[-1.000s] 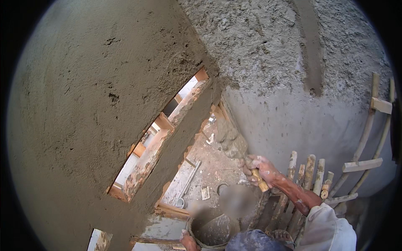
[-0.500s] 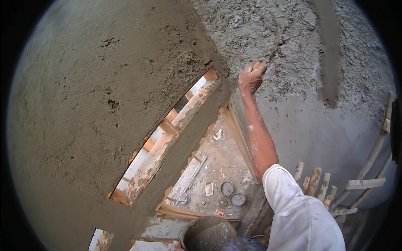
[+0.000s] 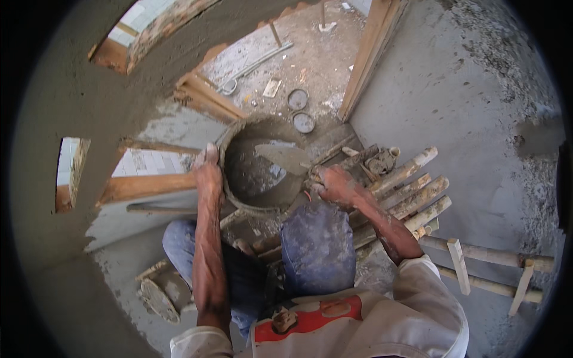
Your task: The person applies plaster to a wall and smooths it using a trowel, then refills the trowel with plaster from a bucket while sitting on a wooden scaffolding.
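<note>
My left hand grips the left rim of a round, mortar-caked bucket, which has wet grey mortar inside. My right hand holds the handle of a trowel, whose broad blade lies inside the bucket at its right, smeared with grey. Just below the bucket is my knee in dusty blue cloth. Rough wooden poles run beside and under my right hand and forearm.
Grey plastered walls rise at left and right, the left pierced by openings. A wooden door frame stands above a littered floor with round tins. A pole ladder is at lower right, another container at lower left.
My right hand and trowel have come down from the rough upper wall into the bucket, the mortar lump seen earlier no longer on the blade. The view has tilted down toward my body.
</note>
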`<move>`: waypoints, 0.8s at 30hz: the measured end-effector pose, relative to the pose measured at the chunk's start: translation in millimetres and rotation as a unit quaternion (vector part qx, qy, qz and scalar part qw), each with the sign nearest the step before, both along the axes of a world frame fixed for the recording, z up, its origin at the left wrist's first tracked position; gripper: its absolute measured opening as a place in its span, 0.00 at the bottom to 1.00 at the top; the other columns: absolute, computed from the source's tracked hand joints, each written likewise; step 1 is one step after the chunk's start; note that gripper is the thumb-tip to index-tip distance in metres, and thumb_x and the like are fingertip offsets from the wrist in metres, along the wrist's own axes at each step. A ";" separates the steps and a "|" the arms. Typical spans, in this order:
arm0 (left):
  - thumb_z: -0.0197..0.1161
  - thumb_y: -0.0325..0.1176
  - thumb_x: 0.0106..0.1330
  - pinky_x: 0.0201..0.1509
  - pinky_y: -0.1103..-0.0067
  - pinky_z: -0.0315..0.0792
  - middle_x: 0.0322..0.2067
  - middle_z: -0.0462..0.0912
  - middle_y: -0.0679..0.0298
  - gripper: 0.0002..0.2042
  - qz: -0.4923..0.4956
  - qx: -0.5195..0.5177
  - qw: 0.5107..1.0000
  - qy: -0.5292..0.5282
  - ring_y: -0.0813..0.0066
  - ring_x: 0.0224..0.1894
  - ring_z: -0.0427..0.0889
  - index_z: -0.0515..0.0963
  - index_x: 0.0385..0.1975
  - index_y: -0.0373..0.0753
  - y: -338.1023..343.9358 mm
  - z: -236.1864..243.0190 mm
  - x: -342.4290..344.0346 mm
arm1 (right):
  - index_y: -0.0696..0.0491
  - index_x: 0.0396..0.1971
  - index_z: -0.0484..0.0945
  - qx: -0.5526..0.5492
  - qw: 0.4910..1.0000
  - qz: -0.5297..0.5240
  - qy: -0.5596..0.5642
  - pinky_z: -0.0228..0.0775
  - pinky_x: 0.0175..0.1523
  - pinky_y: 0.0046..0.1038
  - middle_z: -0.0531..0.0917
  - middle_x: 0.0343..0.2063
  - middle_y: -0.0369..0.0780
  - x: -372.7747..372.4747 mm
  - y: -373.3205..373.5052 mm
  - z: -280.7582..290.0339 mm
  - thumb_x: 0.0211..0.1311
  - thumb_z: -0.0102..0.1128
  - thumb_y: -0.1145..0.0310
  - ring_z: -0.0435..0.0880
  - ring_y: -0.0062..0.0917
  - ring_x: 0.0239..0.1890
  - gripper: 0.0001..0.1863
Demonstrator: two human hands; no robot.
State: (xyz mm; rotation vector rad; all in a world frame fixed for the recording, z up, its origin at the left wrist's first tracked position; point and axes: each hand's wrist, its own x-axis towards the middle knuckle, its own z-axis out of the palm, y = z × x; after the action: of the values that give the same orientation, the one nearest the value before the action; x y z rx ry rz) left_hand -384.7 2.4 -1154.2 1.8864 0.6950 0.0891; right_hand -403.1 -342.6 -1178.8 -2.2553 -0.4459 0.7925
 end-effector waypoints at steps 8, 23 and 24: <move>0.61 0.44 0.78 0.52 0.75 0.73 0.41 0.88 0.61 0.20 -0.053 -0.101 0.993 -0.040 0.74 0.43 0.79 0.84 0.50 0.28 -41.8 40.0 1.1 | 0.57 0.44 0.80 -0.096 0.975 0.111 -0.168 0.79 0.48 0.44 0.88 0.36 0.51 4.9 47.8 -79.4 0.64 0.61 0.61 0.86 0.52 0.42 0.16; 0.59 0.44 0.77 0.52 0.69 0.72 0.43 0.84 0.59 0.21 0.006 -0.118 0.993 -0.004 0.68 0.44 0.77 0.81 0.52 0.29 -38.6 16.8 6.3 | 0.60 0.56 0.78 0.219 0.938 -0.078 0.256 0.74 0.53 0.28 0.84 0.47 0.41 -39.4 17.4 -66.6 0.66 0.67 0.56 0.83 0.27 0.47 0.27; 0.58 0.44 0.78 0.52 0.68 0.72 0.43 0.84 0.59 0.20 0.022 -0.122 0.992 -0.007 0.67 0.44 0.77 0.81 0.51 0.29 -27.0 5.0 3.9 | 0.60 0.59 0.76 0.262 0.931 -0.070 0.246 0.76 0.50 0.27 0.84 0.47 0.41 -35.5 19.8 -41.3 0.67 0.66 0.56 0.83 0.26 0.46 0.28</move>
State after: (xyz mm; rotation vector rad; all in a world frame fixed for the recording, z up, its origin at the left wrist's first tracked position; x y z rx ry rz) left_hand -380.9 -24.5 -1149.2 1.6352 0.7051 0.0427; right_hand -438.6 -322.8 -1220.1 -1.5092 -0.2164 0.9883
